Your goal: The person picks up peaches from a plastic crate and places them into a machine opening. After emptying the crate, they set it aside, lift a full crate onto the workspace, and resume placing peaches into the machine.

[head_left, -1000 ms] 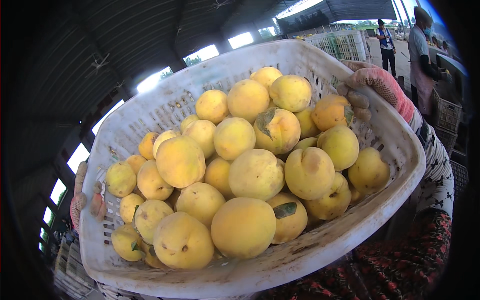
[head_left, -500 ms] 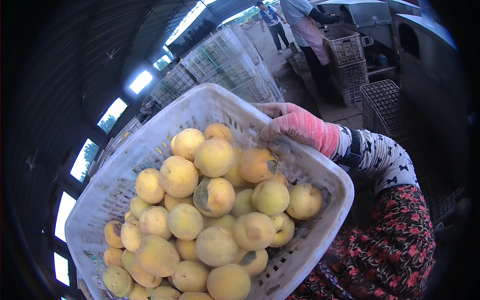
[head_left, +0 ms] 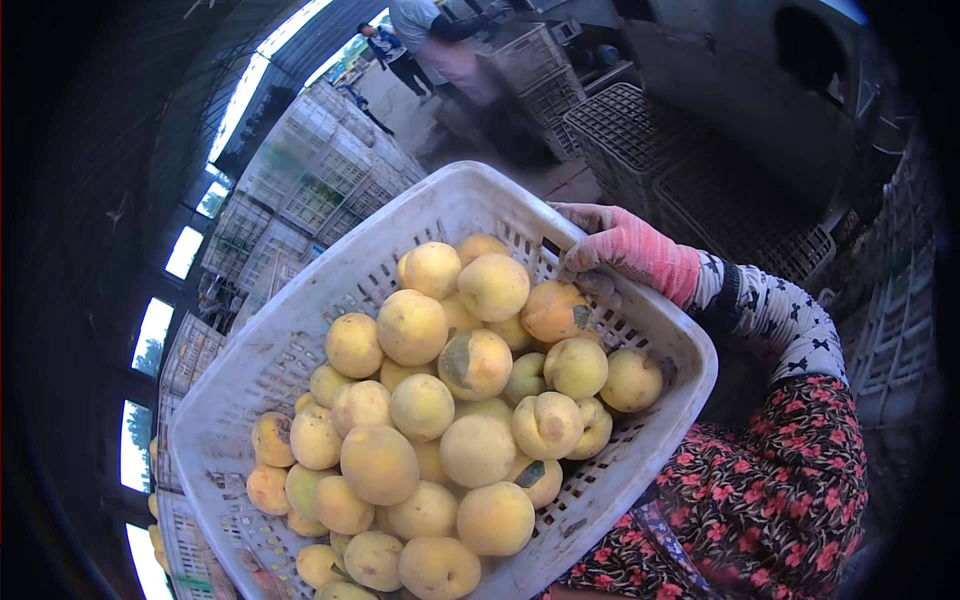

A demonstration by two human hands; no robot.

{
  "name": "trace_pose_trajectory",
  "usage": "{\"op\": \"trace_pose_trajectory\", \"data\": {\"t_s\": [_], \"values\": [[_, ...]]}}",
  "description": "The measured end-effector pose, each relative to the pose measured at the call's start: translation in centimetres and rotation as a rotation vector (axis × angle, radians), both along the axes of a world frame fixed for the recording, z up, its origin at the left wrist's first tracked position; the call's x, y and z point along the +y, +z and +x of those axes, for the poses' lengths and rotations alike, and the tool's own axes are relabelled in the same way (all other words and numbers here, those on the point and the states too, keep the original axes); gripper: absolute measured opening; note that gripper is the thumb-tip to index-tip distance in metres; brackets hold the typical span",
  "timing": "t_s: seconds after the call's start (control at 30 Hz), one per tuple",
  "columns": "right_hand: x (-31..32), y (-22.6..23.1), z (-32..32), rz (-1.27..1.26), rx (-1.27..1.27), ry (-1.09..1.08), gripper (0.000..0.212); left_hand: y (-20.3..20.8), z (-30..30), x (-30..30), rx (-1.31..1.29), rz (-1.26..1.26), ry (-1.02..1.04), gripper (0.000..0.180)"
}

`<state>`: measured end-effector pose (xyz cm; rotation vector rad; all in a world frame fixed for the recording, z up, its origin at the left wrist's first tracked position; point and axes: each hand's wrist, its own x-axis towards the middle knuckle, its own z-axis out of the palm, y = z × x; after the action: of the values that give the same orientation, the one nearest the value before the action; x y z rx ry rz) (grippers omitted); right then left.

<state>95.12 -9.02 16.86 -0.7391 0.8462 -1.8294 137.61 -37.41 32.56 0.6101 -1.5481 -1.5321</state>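
Observation:
A pale, dirt-marked plastic crate [head_left: 300, 300] with slotted sides is tilted in front of me. Inside it lies a heap of yellow peaches [head_left: 381, 465], some greenish, a few with brown blemishes or bits of leaf on them. My right hand [head_left: 625, 250], in a pink and grey work glove, is closed over the crate's far right rim, the fingertips showing on the inside wall. My left hand cannot be made out; a faint reddish patch shows through the slots at the lower left.
Tall stacks of pale crates [head_left: 310, 165] stand at the far left. Dark crates [head_left: 625, 125] sit beside a metal machine [head_left: 740, 75] at the far right. A co-worker [head_left: 455, 55] stands by the machine, and another person [head_left: 397, 58] is farther off.
The view has swung to the right, so the background has shifted left and more crates show at the right. The held crate sits slightly further right in view, still gripped by my right hand.

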Motion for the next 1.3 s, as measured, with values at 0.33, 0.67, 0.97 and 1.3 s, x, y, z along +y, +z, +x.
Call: {"op": "trace_pose_trajectory", "data": {"t_s": [0.33,0.67,0.97,1.3], "values": [[10.5,-5.7,-0.4,0.239,0.028,-0.407,0.070,-11.9,-19.3,-2.7,-0.059,0.198,-0.479,0.060],[15.3,-8.4,-8.6,0.377,-0.001,-0.746,0.060,-17.6,-46.2,-1.8,-0.154,0.328,-0.843,0.061],[14.4,-11.7,-20.8,0.458,-0.104,-1.023,0.067,-21.5,-67.2,-4.3,-0.250,0.365,-1.001,0.062],[10.2,-17.1,-29.9,0.564,-0.257,-1.337,0.063,-26.0,-83.2,-12.4,-0.260,0.377,-1.123,0.063]]}}
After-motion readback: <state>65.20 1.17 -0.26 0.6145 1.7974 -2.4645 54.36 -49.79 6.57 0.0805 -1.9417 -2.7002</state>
